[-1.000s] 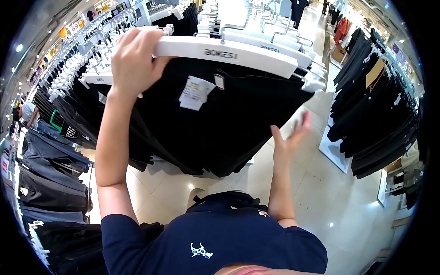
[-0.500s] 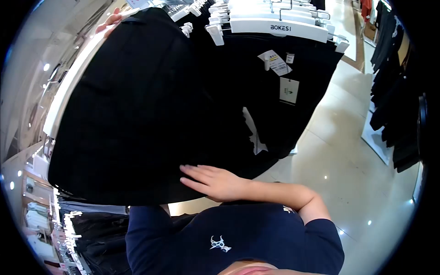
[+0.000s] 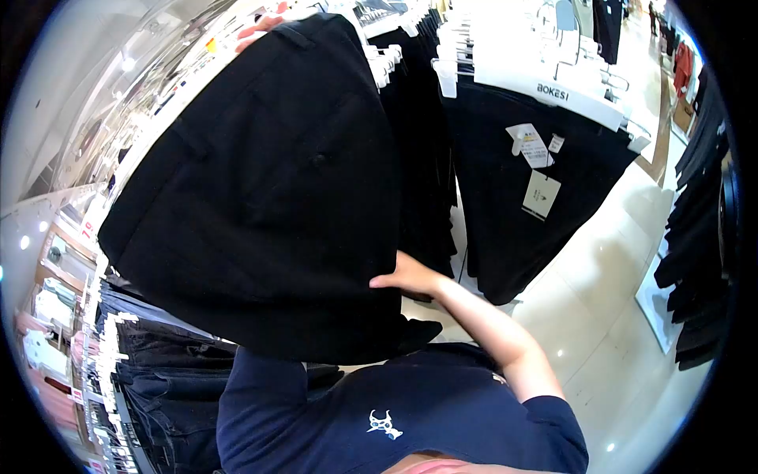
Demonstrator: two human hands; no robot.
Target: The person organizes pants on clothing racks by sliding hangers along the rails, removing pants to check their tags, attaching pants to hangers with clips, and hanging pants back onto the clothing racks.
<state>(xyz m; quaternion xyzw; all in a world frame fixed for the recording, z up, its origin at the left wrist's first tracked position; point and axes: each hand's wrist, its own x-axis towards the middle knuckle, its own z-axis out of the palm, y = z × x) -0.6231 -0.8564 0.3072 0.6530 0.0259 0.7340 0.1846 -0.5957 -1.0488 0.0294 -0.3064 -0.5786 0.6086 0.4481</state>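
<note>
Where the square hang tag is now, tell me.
In the head view, right of centre: the square hang tag is on the black garment under the BOKESI hanger, just below a white label.

**Shop floor around the right hand**

White BOKESI hanger showing above and to the right of the hand, a black garment hanging from it. White label sticking out near the waist; pale hang tag dangling just below. Black garment row hanging above the hand. Glossy tiled floor stretching out to the hand's right, catching light spots. Farther right, dark clothes hanging over a white platform; red garment showing far off, upper right. Left and below the hand, dark garments hanging beside white hangers. Pale and pink clothes hanging farther left.
</note>
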